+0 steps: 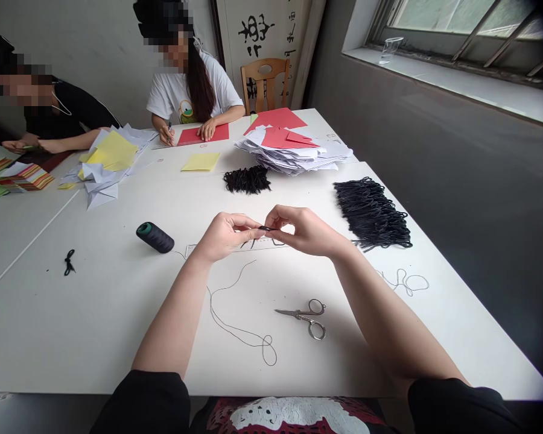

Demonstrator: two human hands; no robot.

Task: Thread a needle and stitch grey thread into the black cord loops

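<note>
Two bare hands meet near the middle of my view, with a short black cord [266, 228] pinched between them. The left hand [226, 236] and the right hand [305, 231] both curl inward, their fingers [271, 220] closed narrowly on the cord, and they are raised above the white bench [81, 325].

Below them, a long, thin black thread [235, 319] winds across the bench toward me and ends in a loop. To the left sits a spool of black thread [155, 237], lying on its side. To the right lies a pair of small steel scissors [308, 317], its blades pointing left.

Farther right I see a wide bundle of black cord loops [371, 214], and ahead of my hands a smaller black bundle [247, 179]. Beyond that rises a pile of white paper [294, 150] topped with red sheets.

At the far end, a person in a white T-shirt [194, 90] holds a pen over red paper [203, 134]. At the left, a person in black [58, 114] sits beside folded white paper [108, 163].
</note>
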